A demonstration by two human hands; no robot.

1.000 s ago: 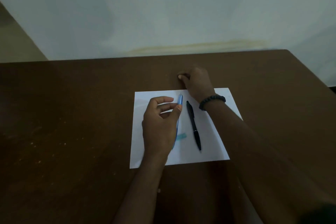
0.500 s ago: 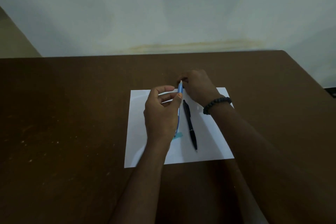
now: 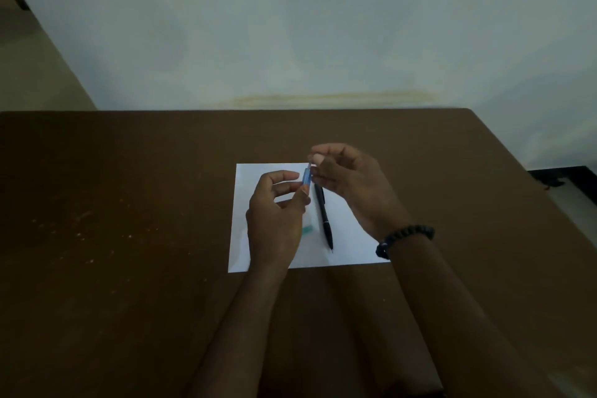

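Mostly hidden — blue pen (image 3: 306,177) between left hand (image 3: 276,226) and right hand (image 3: 352,186).

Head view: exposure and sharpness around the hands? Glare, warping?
Head view: dim, underexposed, bluish cast; only the white paper sheet reads bright, without glare. Head view: the blue translucent pen barrel pinched by the left hand and right hand is soft; the black pen is legible. Head view: the far edge of the brown wooden table looks straight.
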